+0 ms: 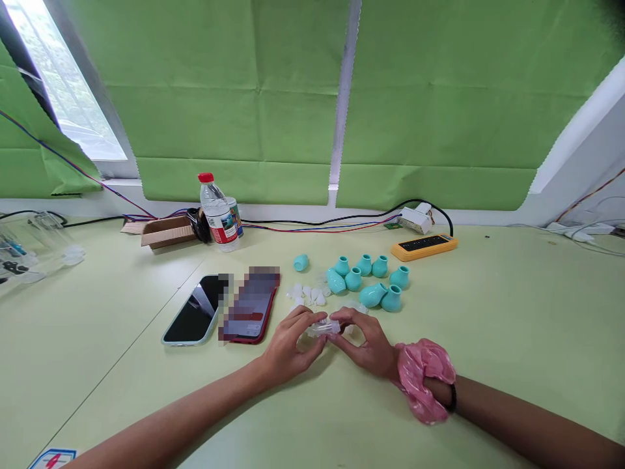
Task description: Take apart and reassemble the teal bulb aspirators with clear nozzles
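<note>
Between my two hands is a small clear plastic piece [323, 328], roughly tube-shaped; its exact kind does not show. My left hand [295, 342] pinches its left end with thumb and fingertips. The right end is gripped the same way by my right hand [366, 342], which has a pink scrunchie [426, 381] on the wrist. Just beyond my fingers lie several small white translucent pieces [307, 295]. Behind them, several turquoise vase-shaped pieces [353, 279] stand or lie on their sides, and one turquoise piece [301, 262] sits apart to the left.
Left of my hands lie a phone with a black screen [193, 309] and a red-cased phone [254, 306]. Farther back are a water bottle [218, 212], a cardboard box [168, 232], a yellow power strip [424, 247] and cables. Clear containers [46, 244] stand far left.
</note>
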Demonstrator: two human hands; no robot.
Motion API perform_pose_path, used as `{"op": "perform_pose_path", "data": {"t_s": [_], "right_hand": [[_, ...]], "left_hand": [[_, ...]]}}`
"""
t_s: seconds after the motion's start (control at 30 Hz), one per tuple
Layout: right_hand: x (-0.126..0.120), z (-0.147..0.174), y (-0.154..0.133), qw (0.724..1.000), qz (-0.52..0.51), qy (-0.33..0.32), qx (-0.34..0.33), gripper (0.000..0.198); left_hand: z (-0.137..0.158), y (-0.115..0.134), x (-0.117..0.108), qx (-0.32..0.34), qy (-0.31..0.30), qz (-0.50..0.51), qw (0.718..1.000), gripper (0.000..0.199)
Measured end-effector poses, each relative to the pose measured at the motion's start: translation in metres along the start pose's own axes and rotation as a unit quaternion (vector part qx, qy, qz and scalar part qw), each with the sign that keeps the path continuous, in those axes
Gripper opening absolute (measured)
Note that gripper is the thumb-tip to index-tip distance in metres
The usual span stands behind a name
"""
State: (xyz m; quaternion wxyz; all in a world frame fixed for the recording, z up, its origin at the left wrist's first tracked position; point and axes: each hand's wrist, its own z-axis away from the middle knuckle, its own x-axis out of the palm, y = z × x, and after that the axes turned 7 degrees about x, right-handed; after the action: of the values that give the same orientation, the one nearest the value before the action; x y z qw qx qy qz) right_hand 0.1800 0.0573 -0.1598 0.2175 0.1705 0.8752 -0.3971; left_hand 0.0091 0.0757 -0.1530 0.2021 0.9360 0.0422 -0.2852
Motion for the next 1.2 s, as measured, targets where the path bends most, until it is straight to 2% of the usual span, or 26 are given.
{"op": "perform_pose_path", "data": {"t_s": [0.33, 0.47, 0.53, 0.63, 0.7, 0.8, 0.9, 1.0, 1.07, 1.2], "right_hand": [[-0.004, -0.003, -0.001, 1.0, 0.014, 0.018, -0.015, 0.024], [-0.021, -0.018, -0.006, 0.995, 0.034, 0.088, -0.036, 0.021], [-0.034, -0.03, -0.007, 0.988, 0.078, 0.124, -0.051, 0.019], [-0.055, -0.045, -0.005, 0.973, 0.176, 0.144, -0.032, 0.016], [-0.069, -0.053, 0.0, 0.96, 0.25, 0.126, 0.006, 0.019], [-0.082, -0.058, 0.013, 0.934, 0.341, 0.052, 0.099, 0.033], [-0.081, -0.056, 0.027, 0.906, 0.381, -0.042, 0.182, 0.042], [-0.071, -0.052, 0.037, 0.884, 0.395, -0.115, 0.22, 0.044], [-0.065, -0.05, 0.042, 0.879, 0.396, -0.127, 0.233, 0.041], [-0.061, -0.048, 0.049, 0.89, 0.386, -0.094, 0.225, 0.036]], "left_hand": [[0.001, -0.001, -0.002, -0.021, -0.013, -0.001, 1.0, 0.024], [0.003, -0.002, -0.002, -0.052, -0.004, -0.014, 0.999, 0.026], [0.003, -0.002, -0.002, -0.054, -0.002, -0.013, 0.998, 0.028], [0.004, -0.002, -0.002, -0.057, -0.003, -0.01, 0.998, 0.028], [0.005, -0.002, -0.002, -0.063, -0.007, -0.01, 0.998, 0.026], [0.005, -0.002, -0.001, -0.066, -0.005, -0.008, 0.998, 0.022], [0.006, -0.003, 0.0, -0.055, 0.002, -0.004, 0.998, 0.017], [0.005, -0.004, 0.001, -0.033, 0.009, 0.008, 0.999, 0.017], [0.005, -0.004, 0.001, -0.021, 0.013, 0.018, 1.0, 0.018], [0.005, -0.003, 0.0, -0.031, 0.017, 0.014, 0.999, 0.016]]}}
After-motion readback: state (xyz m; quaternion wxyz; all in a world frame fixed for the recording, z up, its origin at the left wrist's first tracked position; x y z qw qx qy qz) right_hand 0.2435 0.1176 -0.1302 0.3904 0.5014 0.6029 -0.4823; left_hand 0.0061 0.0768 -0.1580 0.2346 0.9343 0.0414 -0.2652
